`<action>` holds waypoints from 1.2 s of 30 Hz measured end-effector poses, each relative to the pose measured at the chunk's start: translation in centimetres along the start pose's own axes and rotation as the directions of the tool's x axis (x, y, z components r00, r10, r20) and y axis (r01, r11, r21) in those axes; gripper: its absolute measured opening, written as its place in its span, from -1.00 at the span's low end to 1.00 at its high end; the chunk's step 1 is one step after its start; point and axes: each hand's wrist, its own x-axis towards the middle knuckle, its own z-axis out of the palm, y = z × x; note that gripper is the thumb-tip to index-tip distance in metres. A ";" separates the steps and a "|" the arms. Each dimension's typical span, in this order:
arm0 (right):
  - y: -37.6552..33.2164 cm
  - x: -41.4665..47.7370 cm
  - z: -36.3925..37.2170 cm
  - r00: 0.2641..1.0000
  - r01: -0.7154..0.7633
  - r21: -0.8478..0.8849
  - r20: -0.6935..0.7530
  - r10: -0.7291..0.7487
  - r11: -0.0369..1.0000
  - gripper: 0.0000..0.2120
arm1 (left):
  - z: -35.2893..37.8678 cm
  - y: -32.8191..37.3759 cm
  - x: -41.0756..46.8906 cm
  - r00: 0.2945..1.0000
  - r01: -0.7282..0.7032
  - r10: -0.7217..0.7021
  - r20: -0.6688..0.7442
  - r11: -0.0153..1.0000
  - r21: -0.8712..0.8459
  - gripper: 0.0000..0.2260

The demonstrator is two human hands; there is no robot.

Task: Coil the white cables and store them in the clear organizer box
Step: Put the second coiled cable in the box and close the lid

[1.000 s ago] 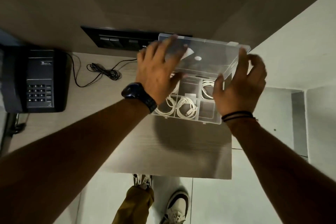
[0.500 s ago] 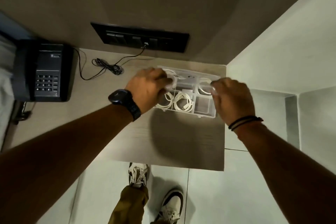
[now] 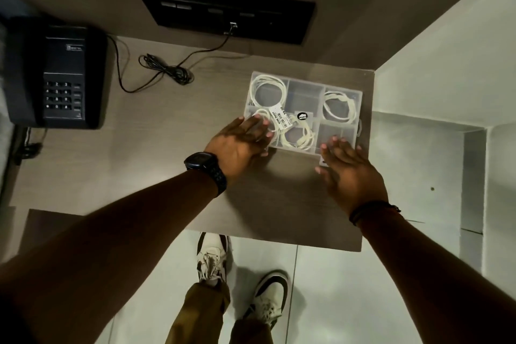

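Telephone (image 3: 55,75) and tangled black cord (image 3: 167,70) occupy the left of the bench (image 3: 156,148). At its far right corner sits the clear organizer box (image 3: 305,96), lid down, its long side running left to right along the wall. Coiled white cables (image 3: 268,89) lie in its compartments. The left hand (image 3: 237,142), fingers straight and together, rests flat on the lid's near-left corner, apparently pressing it closed. The right hand (image 3: 351,173), fingers spread and holding nothing, is at the near-right corner, likely for the latch; contact cannot be confirmed.
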 end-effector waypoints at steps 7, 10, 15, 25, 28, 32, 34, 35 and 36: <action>0.1 0.5 0.5 0.988 0.066 -0.062 -0.134 -0.074 0.996 -0.64 | 0.7 0.0 0.3 0.972 -0.041 0.039 -0.233 0.999 -0.004 -0.60; 0.3 0.8 0.6 0.984 0.080 -0.099 -0.148 -0.095 0.992 -0.63 | 1.3 -0.3 0.3 0.953 -0.055 0.041 -0.301 0.998 -0.036 -0.63; 0.1 1.3 1.0 0.985 0.052 -0.149 -0.153 -0.075 0.987 -0.64 | 1.1 0.0 0.6 0.952 -0.018 0.006 -0.307 0.999 -0.036 -0.69; 1.1 2.4 3.1 0.947 0.074 -0.260 -0.284 -0.149 0.963 -0.55 | 1.5 1.0 1.6 0.914 0.134 -0.172 -0.368 0.983 -0.124 -0.77; 1.9 4.0 3.0 0.938 0.048 -0.251 -0.320 -0.130 0.967 -0.58 | 0.9 0.7 3.2 0.912 0.181 -0.208 -0.354 0.977 -0.109 -0.74; 2.6 5.9 2.2 0.956 0.010 -0.209 -0.285 -0.070 0.978 -0.62 | 0.0 0.7 5.1 0.911 0.285 -0.303 -0.281 0.953 -0.103 -0.64; 2.4 5.8 2.1 0.961 0.005 -0.197 -0.271 -0.060 0.980 -0.65 | 0.3 0.6 5.3 0.915 0.332 -0.352 -0.199 0.935 -0.124 -0.63; 2.3 5.6 1.8 0.965 0.005 -0.192 -0.257 -0.055 0.981 -0.64 | 0.2 0.6 5.3 0.922 0.337 -0.353 -0.162 0.934 -0.115 -0.62; 2.2 5.5 1.7 0.971 0.010 -0.180 -0.233 -0.053 0.984 -0.63 | 0.2 0.5 5.4 0.925 0.331 -0.346 -0.156 0.937 -0.115 -0.60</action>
